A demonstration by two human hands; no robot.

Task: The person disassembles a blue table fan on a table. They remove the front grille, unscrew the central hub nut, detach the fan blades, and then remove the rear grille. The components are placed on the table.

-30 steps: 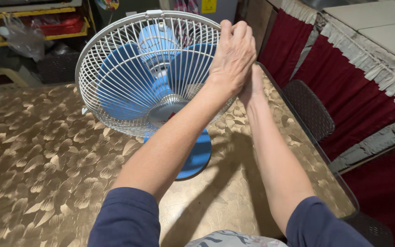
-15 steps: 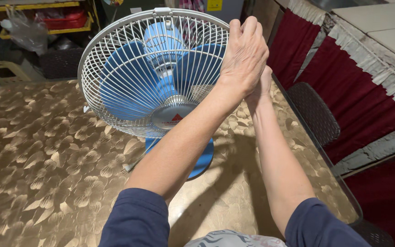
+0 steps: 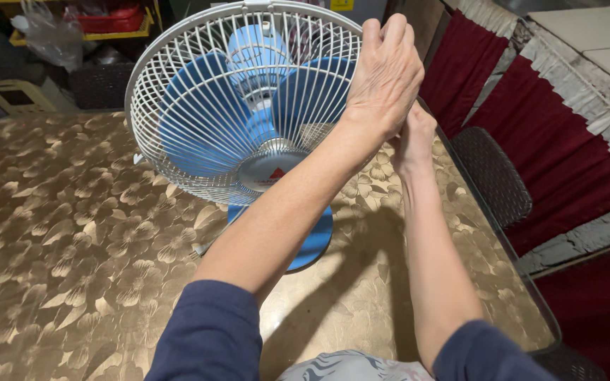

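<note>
- Navy sleeves covered both upper arms at the bottom edge, the forearms crossing as they reached up over the table.
- Gold floral tablecloth covered the table; its left half lay open, and its right edge ran close beside a dark woven chair.
- A blue round base stood on the cloth near the table's middle, carrying the table fan, which sat upright with its face toward the camera.
- A grey round badge with a small red triangle marked the centre of the white wire guard; blue blades showed behind the wires.
- The left hand lay across the guard's right rim, fingers together and curled over the edge.
- The right hand sat just below and behind it at the same rim; whether its fingers were pinched or loose could not be told, being mostly hidden.
- Dark red curtains with a pale fringe hung to the right, past the chair.
- Beyond the fan's left, a yellow shelf edge held a red tray and a clear plastic bag; a small yellow sign showed at the top edge.
</note>
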